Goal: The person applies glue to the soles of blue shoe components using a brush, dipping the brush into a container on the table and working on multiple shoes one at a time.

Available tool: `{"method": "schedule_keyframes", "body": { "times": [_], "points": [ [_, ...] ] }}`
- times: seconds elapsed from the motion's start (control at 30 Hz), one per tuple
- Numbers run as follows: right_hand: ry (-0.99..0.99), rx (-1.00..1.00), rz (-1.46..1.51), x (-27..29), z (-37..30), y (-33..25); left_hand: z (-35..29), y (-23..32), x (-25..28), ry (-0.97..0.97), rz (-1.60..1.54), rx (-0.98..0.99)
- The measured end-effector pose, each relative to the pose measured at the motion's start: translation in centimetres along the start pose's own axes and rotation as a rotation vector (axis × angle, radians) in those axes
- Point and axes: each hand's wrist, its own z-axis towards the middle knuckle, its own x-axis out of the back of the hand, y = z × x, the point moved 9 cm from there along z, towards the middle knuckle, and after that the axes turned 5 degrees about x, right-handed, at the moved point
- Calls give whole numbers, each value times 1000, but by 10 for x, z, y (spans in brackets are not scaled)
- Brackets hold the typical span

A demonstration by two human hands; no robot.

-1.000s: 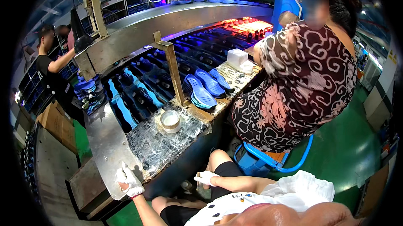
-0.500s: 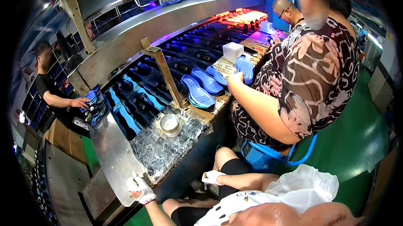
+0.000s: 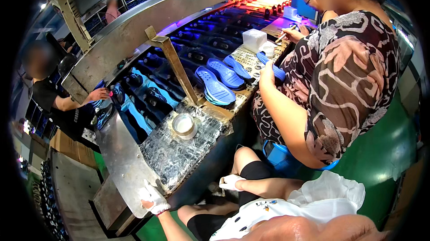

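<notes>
My left hand (image 3: 155,200), in a white glove with bare skin at the thumb, lies on the rounded lower corner of a metal plate (image 3: 123,169), fingers stretched out. My right hand (image 3: 231,182), also white-gloved, rests by my knee with its fingers curled. A thin pale end shows below those fingers; what it belongs to is hidden. Ahead of both hands, a round tub of white paste (image 3: 184,125) stands on a scuffed, film-covered bench end (image 3: 172,160). Past it, blue shoe soles (image 3: 216,87) lie along the bench edge.
A conveyor (image 3: 148,106) carries dark and light-blue shoe parts under a metal hood (image 3: 179,15). A rusty post (image 3: 177,68) rises by the bench. At right, a seated co-worker (image 3: 331,84) holds a brush and a blue sole. Another person (image 3: 53,88) stands across at left.
The seated co-worker has leaned in, tilted the sole and now shows a brush. The person at left has reached toward the conveyor. My hands stay nearly where they were; the view has shifted slightly.
</notes>
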Motion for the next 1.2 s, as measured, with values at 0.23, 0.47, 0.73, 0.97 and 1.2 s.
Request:
{"method": "schedule_keyframes", "body": {
  "times": [0.23, 0.47, 0.73, 0.97, 1.2],
  "points": [
    [3, -32, -106, 5, 2, 6, -5, -5, -8, -83, 42, -37],
    [-78, -7, -123, -4, 9, 6, -13, 5, -8, -30, 262, -223],
    [-109, -129, 252, -18, -1, 36, -6, 17, 24, 70, 57, -97],
    [-13, 10, -42, -1, 5, 36, -7, 9, -18, -32, 233, -168],
    [-66, -36, -69, 4, 3, -7, -10, 7, 4, 66, -24, -130]
  ]
}}
